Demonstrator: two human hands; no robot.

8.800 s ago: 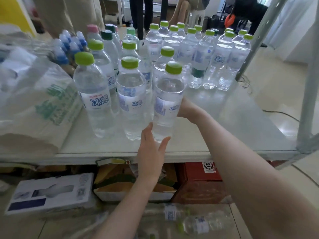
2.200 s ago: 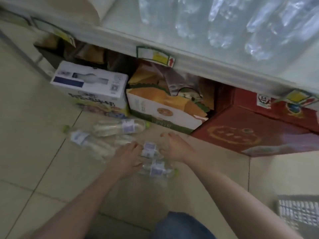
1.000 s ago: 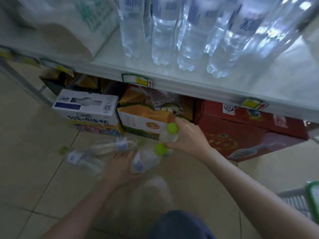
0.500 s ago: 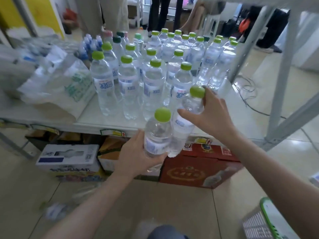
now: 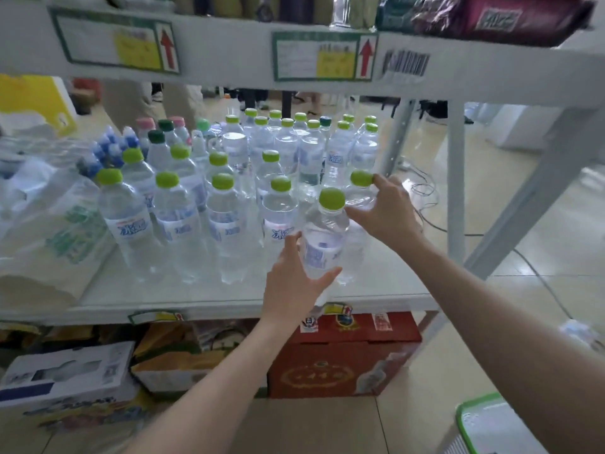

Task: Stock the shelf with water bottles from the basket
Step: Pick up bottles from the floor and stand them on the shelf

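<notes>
My left hand [image 5: 294, 283] grips a clear water bottle with a green cap [image 5: 324, 231] at its lower body, over the front edge of the white shelf [image 5: 203, 303]. My right hand [image 5: 383, 211] holds a second green-capped bottle [image 5: 360, 198] near its neck, just right of and behind the first, its base low on the shelf. Several upright green-capped bottles [image 5: 226, 221] stand in rows to the left and behind. A corner of the white basket with a green rim [image 5: 484, 424] shows on the floor at bottom right.
A bagged bundle [image 5: 49, 231] fills the shelf's left side. An upper shelf edge with price labels [image 5: 320, 57] runs overhead. Boxes sit under the shelf: white [image 5: 65, 385], yellow [image 5: 176, 358], red [image 5: 343, 358]. A metal upright [image 5: 455, 185] stands at right.
Both hands picked bottles off the floor and lifted them to the shelf. Since half a second ago the two bottles moved forward over the shelf's front right, beside the rows.
</notes>
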